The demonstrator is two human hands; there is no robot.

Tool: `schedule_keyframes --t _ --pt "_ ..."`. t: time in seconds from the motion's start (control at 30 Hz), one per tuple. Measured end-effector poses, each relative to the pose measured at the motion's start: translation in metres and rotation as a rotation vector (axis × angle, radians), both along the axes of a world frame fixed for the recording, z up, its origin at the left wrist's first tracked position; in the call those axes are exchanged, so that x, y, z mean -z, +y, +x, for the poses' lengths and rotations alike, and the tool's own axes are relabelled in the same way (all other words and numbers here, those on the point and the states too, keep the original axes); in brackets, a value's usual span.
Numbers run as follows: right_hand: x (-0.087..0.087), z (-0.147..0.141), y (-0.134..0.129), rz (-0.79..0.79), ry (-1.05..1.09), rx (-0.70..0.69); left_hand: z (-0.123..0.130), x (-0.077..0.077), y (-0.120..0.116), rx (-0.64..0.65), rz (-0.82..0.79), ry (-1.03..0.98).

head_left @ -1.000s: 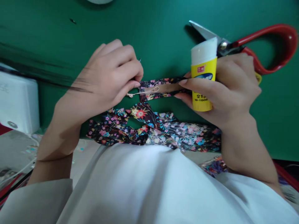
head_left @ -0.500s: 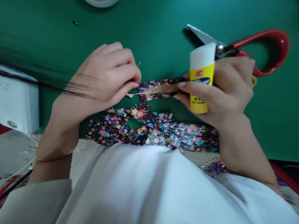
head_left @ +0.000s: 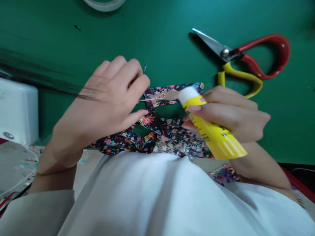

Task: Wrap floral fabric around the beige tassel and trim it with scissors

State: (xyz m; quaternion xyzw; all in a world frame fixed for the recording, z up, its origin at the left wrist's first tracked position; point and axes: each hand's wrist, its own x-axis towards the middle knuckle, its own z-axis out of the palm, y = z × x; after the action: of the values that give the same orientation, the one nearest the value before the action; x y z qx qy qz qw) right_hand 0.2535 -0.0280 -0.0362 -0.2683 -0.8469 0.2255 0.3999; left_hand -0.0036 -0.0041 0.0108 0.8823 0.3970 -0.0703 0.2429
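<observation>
The right hand [head_left: 232,119] has its grip closed round a yellow glue stick [head_left: 216,136], slanted so its white end points up and left at the floral fabric strip [head_left: 172,88] (perhaps touching it; depth is hard to judge). The strip runs crosswise between the hands on the green surface [head_left: 162,42], its left end by the left hand [head_left: 105,95], whose thumb is parted from curled fingers.

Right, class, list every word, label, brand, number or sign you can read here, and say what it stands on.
No text can be read for certain.
Glue stick in the right hand: dark lettering and a pink mark, too blurred to read.
White box: faint marks and a round grey badge, too unclear to read.
</observation>
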Motion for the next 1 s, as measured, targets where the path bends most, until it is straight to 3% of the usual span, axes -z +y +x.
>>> schedule_keyframes --t 0.13,0.33,0.53,0.73,1.0 --pt "-0.008 -0.014 -0.012 -0.075 -0.064 -0.030 0.007 -0.002 -0.010 -0.010 0.050 0.095" --pt "-0.008 -0.036 -0.027 -0.095 -0.253 0.152 0.007 -0.004 -0.013 -0.103 -0.066 0.025" --pt "-0.009 -0.046 -0.024 -0.090 -0.384 0.121 0.008 -0.003 -0.013 -0.114 0.006 -0.005" --pt "-0.013 -0.050 -0.019 -0.160 -0.392 0.131 0.014 -0.003 -0.014 -0.049 0.143 0.102" --pt "0.000 -0.044 -0.024 -0.069 -0.282 0.251 0.010 0.002 -0.007 -0.117 0.015 -0.045"
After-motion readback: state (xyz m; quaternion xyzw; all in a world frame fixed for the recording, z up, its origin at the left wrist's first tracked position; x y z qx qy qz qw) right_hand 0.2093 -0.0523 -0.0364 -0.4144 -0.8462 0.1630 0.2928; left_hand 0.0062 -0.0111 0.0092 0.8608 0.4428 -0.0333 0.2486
